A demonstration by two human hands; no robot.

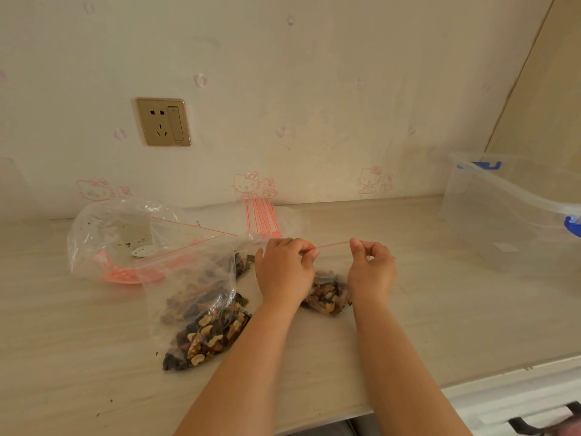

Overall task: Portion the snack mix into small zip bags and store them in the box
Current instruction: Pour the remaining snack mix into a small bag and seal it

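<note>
Left hand [284, 269] and right hand [372, 267] both pinch red zip strip of small clear zip bag of mixed nuts [328, 297], bag bottom on pale tabletop [408, 325]. Large clear bag of snack mix [201, 316] lies left. Clear plastic box with blue latches [515, 215] far right, apart.

Both hands hold one small bag [328, 295] of snack mix above the table [393, 335]. The left hand [284, 272] and the right hand [371, 269] each pinch the red zip strip [333, 244] at the top of the bag, which stretches between them. To the left lies a big bag [201, 313] of nuts and dried fruit. A stack of empty bags [262, 217] lies by the wall. A clear plastic box [515, 215] with blue clips stands at the right.
</note>
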